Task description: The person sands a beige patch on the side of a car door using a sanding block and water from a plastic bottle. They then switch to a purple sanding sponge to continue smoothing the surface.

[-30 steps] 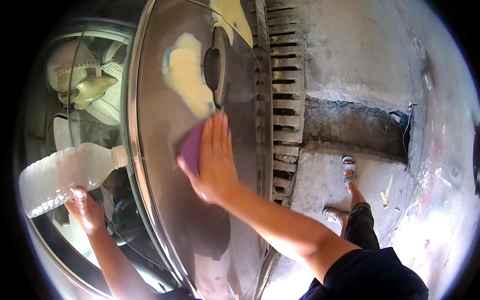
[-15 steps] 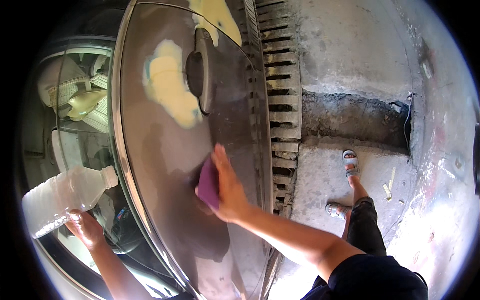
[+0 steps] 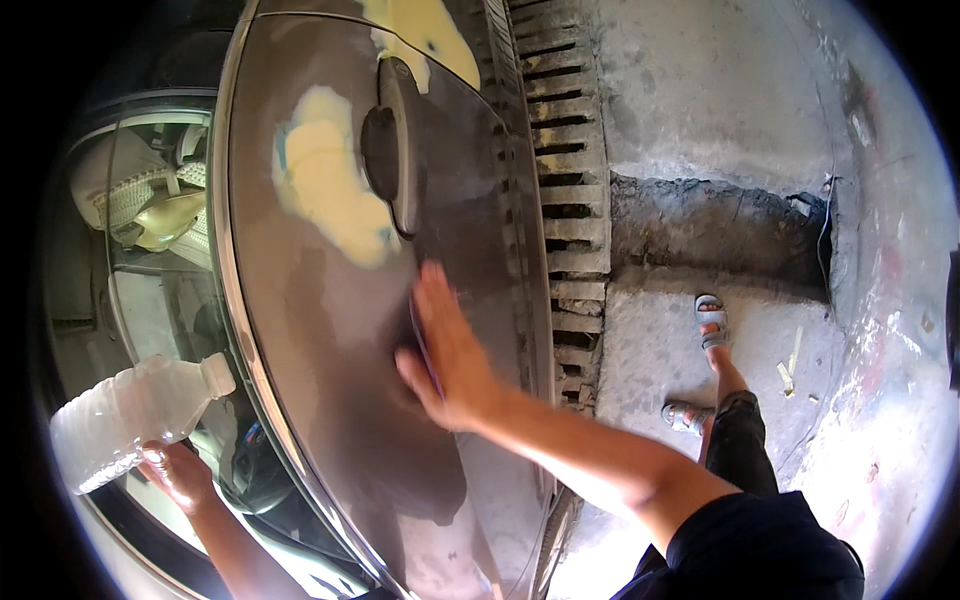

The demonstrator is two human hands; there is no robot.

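My right hand (image 3: 452, 355) presses flat against a brown car door (image 3: 320, 320), its fingers pointing up toward the door handle (image 3: 406, 150). Under the palm lies a purple sanding pad (image 3: 424, 338), of which only a thin edge shows. Beside the handle is a pale yellow patch of filler (image 3: 335, 195), with a bluish rim at its left. My left hand (image 3: 182, 475) grips the lower side of a clear ribbed plastic bottle (image 3: 120, 420), tilted with its neck up to the right, in front of the car window. The bottle's contents are hard to make out.
More filler (image 3: 430, 35) covers the panel past the door seam. A slotted concrete drain cover (image 3: 570, 190) runs alongside the car, and an open pit (image 3: 720, 235) breaks the floor at right. Sandalled feet (image 3: 710, 320) stand near some pale scraps (image 3: 790, 370).
My right hand has slid slightly up the door and turned, so the pad's broad purple face is now hidden. The left hand and bottle sit slightly lower in view.
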